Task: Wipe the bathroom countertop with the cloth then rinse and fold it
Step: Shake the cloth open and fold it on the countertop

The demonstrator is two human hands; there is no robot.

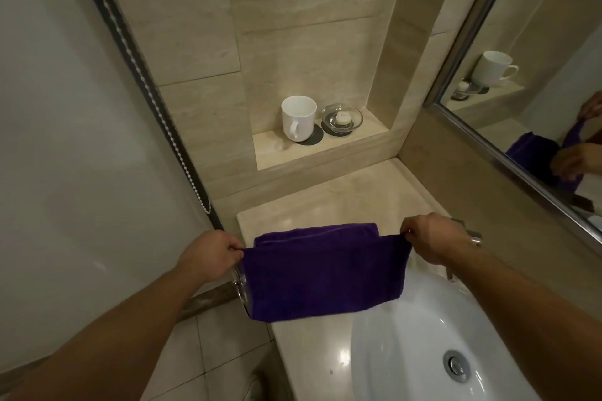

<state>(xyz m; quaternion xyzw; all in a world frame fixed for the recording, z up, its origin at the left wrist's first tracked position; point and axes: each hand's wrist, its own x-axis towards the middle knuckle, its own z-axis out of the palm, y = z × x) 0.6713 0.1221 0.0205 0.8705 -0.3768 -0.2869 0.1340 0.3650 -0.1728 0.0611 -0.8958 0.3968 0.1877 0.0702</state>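
Beige stone-look tiles line the walls, and a recessed shelf (277, 153) in the corner holds a white mug (298, 119) and a glass soap dish (342, 119), each on a dark round coaster. Below it runs the bench (325, 198), pale cream and glossy, with ceiling light glinting off it. A white sink (407, 335) with a chrome drain (456, 365) is set into the bench on the right. A metal-framed mirror (537, 42) hangs on the right wall and reflects the mug, the cloth and both hands. A bead chain (156, 101) runs down a dark frame beside a pale panel on the left.

The purple cloth (325, 277) is stretched between the hands over the bench, just left of the sink, its right edge overlapping the basin rim. It is doubled over, with a second layer showing along the top edge behind the front one. The left hand (211, 254) pinches the upper left corner; the right hand (430, 238) pinches the upper right corner.

A chrome tap (474, 236) is mostly hidden behind the right hand. A shiny round fitting (241, 286) peeks out at the cloth's left edge, too covered to identify. The sink's right side is cut off by the right forearm.
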